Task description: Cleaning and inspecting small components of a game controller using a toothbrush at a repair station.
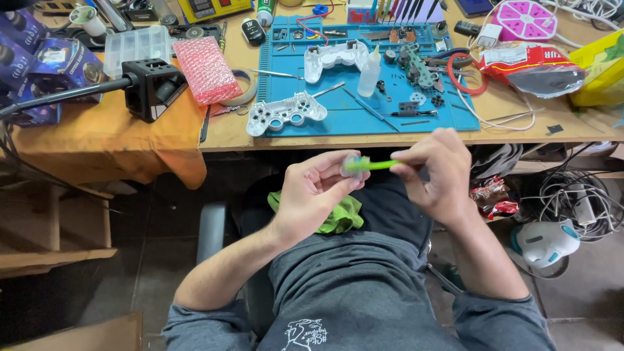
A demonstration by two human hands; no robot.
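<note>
- The blue rectangular rubber work mat (364,120) lies on the wooden counter (520,117).
- Two clear plastic controller shells (286,114) lie on the mat, one behind the other.
- The pink bubble-wrap pouch (207,70) lies left of the mat.
- The black cube-shaped clamp block (153,88) sits left of the pouch.

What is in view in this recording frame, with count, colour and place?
controller shell halves: two, clear, on mat
work mat: one, blue, on bench
squeeze bottle: one, white, mid mat
bubble wrap: one piece, pink, left of mat
tape roll: one, pale, beside wrap
power strip: one, pink, far right
cloth: one, green, on lap
brush: one, green, in right grip
small part: one, clear, in left grip
left hand: holds part
right hand: holds brush
</note>
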